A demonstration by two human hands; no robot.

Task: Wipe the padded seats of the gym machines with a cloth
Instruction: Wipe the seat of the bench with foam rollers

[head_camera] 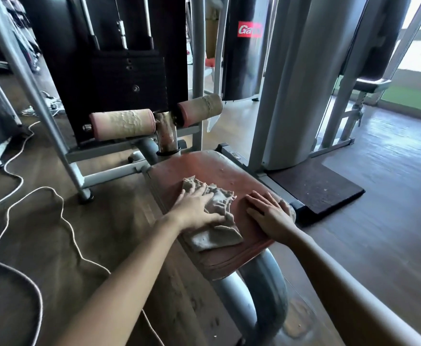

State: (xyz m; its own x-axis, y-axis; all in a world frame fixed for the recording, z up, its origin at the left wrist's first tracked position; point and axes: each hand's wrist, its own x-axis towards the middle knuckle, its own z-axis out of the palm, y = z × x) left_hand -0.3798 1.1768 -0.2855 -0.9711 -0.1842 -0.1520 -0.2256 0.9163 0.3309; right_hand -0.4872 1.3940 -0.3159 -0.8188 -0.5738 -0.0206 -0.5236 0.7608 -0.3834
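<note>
Worn red seat under cloth; bag label reads "Ga".

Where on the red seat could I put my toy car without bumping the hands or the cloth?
The far half of the red seat is bare, between the cloth and the rusty post. A thin strip shows between the cloth and the right hand. The near end is crowded: the left hand presses the cloth, and the right hand lies flat.
</note>
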